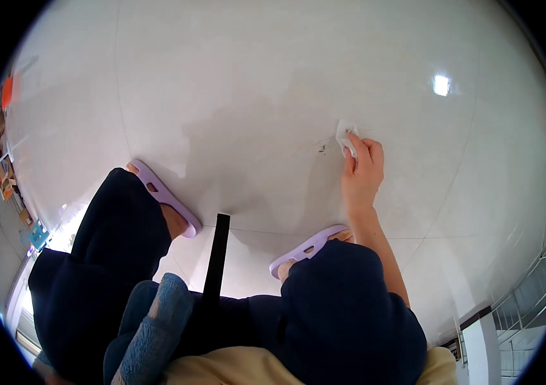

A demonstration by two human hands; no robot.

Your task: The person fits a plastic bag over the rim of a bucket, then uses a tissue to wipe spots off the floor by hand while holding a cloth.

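My right hand (pixel 364 170) reaches down to the floor, its fingers closed on a crumpled white tissue (pixel 344 133). The tissue touches the pale tiled floor (pixel 253 77). Just left of the fingers lies a small patch of dark specks (pixel 322 149) with faint streaks around it. My left hand is not in view; only a blurred bit of skin shows at the bottom left edge, and I cannot tell what part it is. A blue fluffy cloth (pixel 157 327) hangs over my lap, between my dark-trousered knees.
My feet, in lilac slippers (pixel 165 200), stand wide apart on the tiles. A black strap (pixel 217 260) hangs between my legs. Boxes and other goods (pixel 3 170) line the far left edge. A wire rack (pixel 529 308) stands at the lower right. Light glares off the floor at upper right.
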